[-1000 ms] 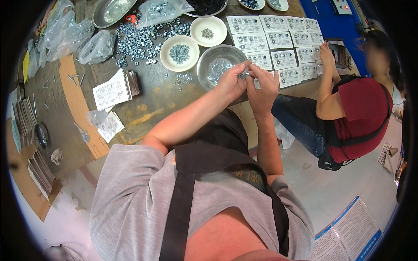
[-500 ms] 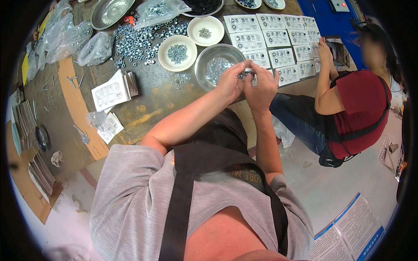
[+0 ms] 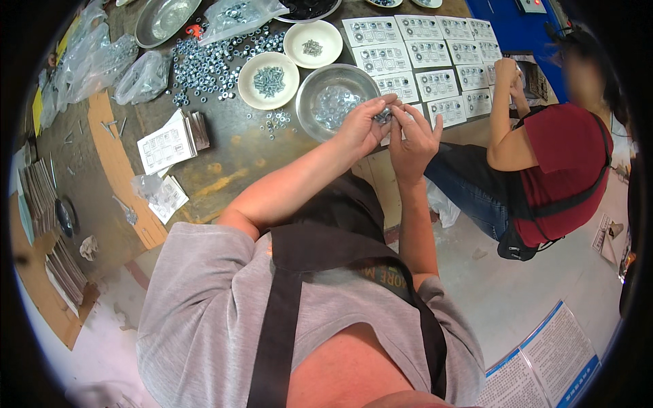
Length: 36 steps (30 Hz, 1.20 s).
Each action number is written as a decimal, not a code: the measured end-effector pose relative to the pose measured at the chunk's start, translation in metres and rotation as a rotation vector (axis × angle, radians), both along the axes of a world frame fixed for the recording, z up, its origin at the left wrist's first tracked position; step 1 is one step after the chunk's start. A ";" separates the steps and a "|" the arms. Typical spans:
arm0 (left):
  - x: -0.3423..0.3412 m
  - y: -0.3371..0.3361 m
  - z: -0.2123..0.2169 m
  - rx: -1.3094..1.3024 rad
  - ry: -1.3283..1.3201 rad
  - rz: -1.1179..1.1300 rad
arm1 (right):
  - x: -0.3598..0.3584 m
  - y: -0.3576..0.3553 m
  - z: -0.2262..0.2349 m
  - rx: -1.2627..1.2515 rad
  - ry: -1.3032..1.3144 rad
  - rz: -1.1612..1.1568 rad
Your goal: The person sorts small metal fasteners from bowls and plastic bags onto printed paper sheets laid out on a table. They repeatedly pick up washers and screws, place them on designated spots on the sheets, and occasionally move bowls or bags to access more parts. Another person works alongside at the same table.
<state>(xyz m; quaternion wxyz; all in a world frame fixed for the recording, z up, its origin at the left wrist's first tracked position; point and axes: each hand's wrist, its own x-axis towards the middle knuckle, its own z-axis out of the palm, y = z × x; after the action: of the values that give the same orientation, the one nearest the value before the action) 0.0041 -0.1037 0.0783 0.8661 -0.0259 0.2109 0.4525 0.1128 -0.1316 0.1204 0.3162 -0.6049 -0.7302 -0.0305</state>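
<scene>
My left hand (image 3: 362, 128) is closed around small shiny metal pieces (image 3: 384, 115) that look like washers, held at its fingertips. Close against it, my right hand (image 3: 413, 148) pinches at the same pieces with thumb and forefinger, its other fingers partly raised. What lies deeper in each palm is hidden. Both hands hover at the right rim of a steel bowl (image 3: 314, 80) holding thin metal washers (image 3: 335, 105). Beyond them, printed cards (image 3: 435, 85) lie in rows, many bearing small dark or metal parts.
Left of the bowl stand a white dish of screws (image 3: 269, 81) and another dish (image 3: 291, 49) of small parts. Loose nuts (image 3: 204, 68) and plastic bags (image 3: 143, 78) spread farther left, near a card stack (image 3: 166, 146). At right, a co-worker (image 3: 558, 163) reaches over the cards.
My hands stay together beside the bowl, fingers shifting slightly on the metal pieces. The table things sit slightly farther left in view. The co-worker's hands have moved a little over the cards.
</scene>
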 end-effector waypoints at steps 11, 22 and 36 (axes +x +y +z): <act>0.019 0.003 -0.018 -0.155 -0.089 -0.016 | 0.016 0.002 -0.012 -0.059 0.053 -0.046; 0.019 -0.002 -0.013 -0.107 -0.112 -0.116 | 0.016 -0.007 -0.010 -0.171 0.086 -0.074; 0.009 -0.010 -0.013 0.002 0.011 -0.155 | 0.001 -0.013 -0.021 -0.065 0.085 -0.103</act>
<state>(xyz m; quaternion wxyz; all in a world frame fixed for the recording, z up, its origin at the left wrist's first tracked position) 0.0130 -0.1141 0.0651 0.8974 -0.0062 0.2168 0.3843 0.1140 -0.1445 0.0992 0.3250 -0.6526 -0.6845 0.0027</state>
